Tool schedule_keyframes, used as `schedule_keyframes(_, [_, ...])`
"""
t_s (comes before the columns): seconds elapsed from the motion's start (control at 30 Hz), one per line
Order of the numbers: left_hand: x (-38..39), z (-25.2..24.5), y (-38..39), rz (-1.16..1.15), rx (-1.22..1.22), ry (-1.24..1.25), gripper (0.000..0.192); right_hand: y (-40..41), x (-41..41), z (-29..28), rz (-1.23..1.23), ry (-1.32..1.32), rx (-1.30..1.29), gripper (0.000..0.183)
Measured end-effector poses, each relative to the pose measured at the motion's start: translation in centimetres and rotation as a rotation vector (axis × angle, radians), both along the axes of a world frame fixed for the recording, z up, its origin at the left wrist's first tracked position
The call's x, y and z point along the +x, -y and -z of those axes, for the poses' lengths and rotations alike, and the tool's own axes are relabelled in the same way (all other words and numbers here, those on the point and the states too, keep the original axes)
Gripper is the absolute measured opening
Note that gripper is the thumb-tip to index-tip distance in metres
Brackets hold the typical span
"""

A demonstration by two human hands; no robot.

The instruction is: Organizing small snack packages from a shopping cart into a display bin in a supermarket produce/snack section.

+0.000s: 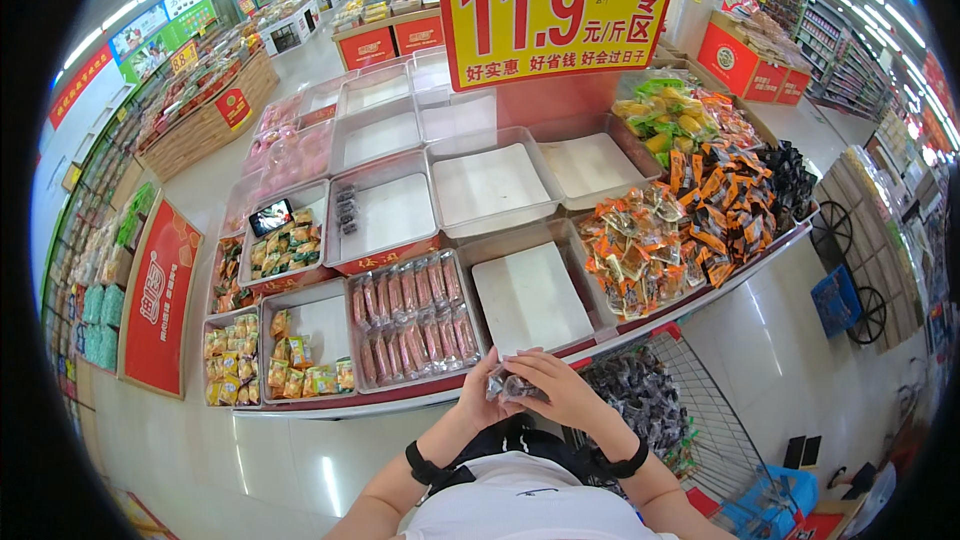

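Observation:
My left hand (pixel 480 399) and my right hand (pixel 561 393) are together before my body, near the front edge of a snack display. Between them they hold small dark snack packets (pixel 516 387) in clear wrap; the fingers partly cover these, so the number cannot be told. To the right stands a wire shopping cart (pixel 724 390) with a heap of dark wrapped snacks (pixel 637 397) in it. In a clear plastic bin (pixel 397 206), a short row of similar dark packets (pixel 347 210) lines the left wall. Another bin (pixel 525 300) in front of my hands shows its white bottom board.
Left of my hands, a bin holds rows of wrapped sausage-like sticks (pixel 416 315). Orange-wrapped snacks (pixel 720 202) are heaped at the right. A phone (pixel 271 218) leans in a bin of small packets (pixel 289 251). A large price sign (pixel 555 11) rises over the display.

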State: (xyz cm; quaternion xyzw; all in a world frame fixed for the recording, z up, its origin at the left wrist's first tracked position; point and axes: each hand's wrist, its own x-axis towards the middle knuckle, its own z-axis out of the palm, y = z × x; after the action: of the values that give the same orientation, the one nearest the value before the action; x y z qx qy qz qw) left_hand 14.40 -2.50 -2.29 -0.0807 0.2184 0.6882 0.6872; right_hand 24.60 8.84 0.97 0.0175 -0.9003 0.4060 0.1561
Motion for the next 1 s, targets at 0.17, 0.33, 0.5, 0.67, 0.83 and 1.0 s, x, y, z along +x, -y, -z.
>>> schedule_keyframes(0.17, [-0.8,2.2,1.3,0.038,0.064,0.124,0.049,0.9,-2.1,0.4,-0.105,0.044,0.136,0.05])
schedule_keyframes(0.33, [-3.1,1.6,2.0,-0.006,-0.363,-0.208,0.056,1.8,-5.5,1.3,-0.147,0.066,0.134,0.054])
schedule_keyframes(0.5, [-7.9,2.3,3.6,0.051,-0.255,-0.215,0.053,2.8,-10.6,2.8,-0.159,0.086,0.153,0.05])
schedule_keyframes(0.67, [-16.0,0.1,5.1,-0.205,-0.255,-0.742,0.044,3.1,-18.0,2.0,-0.031,0.004,0.238,0.048])
schedule_keyframes(0.83, [-26.7,1.0,7.3,-0.078,-0.258,-1.443,0.054,3.3,-28.0,2.4,-0.08,-0.114,0.548,0.046])
schedule_keyframes(1.0, [-34.9,2.8,7.5,0.111,-0.366,-1.561,0.056,4.5,-36.6,5.6,-0.113,-0.076,0.737,0.045])
